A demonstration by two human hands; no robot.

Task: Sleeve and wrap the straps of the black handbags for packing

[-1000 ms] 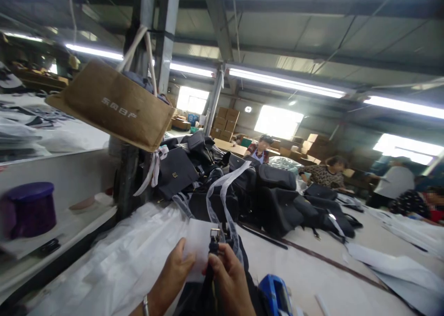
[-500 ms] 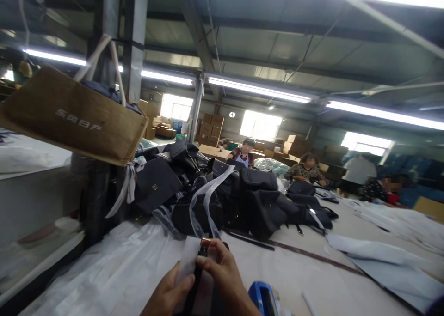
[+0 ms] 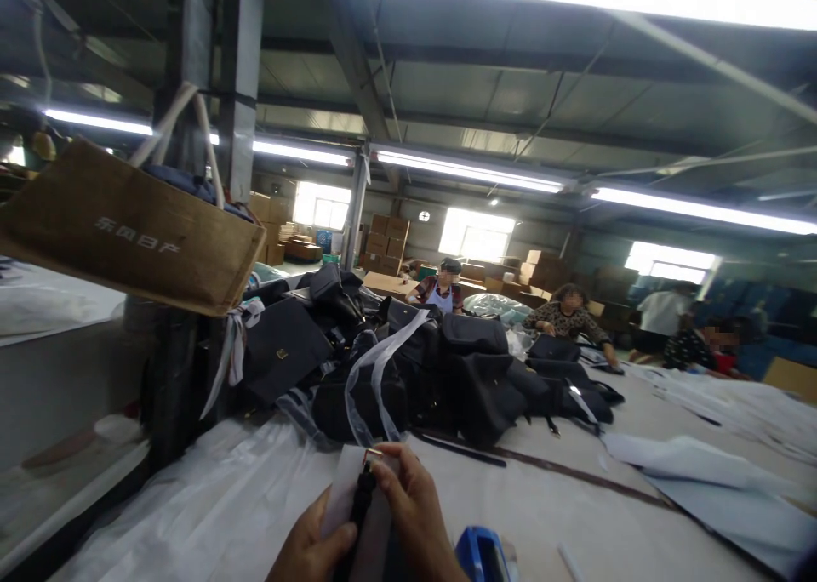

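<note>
A black strap (image 3: pixel 361 501) with a gold-coloured buckle (image 3: pixel 372 455) at its far end runs between my hands at the bottom middle of the view. My left hand (image 3: pixel 312 538) grips the strap lower down, its thumb laid along it, together with a pale translucent sheet (image 3: pixel 339 480) behind. My right hand (image 3: pixel 418 514) pinches the strap just below the buckle, thumb on top and fingers curled round the back. The strap's lower end runs out of sight between my wrists.
Black bags (image 3: pixel 478 386) lie heaped on the table ahead. White sheeting (image 3: pixel 191 488) spreads at the left, and a blue tape dispenser (image 3: pixel 482 555) stands right of my hand. A brown tote bag (image 3: pixel 134 233) hangs on a post (image 3: pixel 239 131). Several people work beyond.
My view has tilted up a little. Both hands keep hold of the strap, whose buckle now leans more to the left. A person across the table has stretched an arm to the right.
</note>
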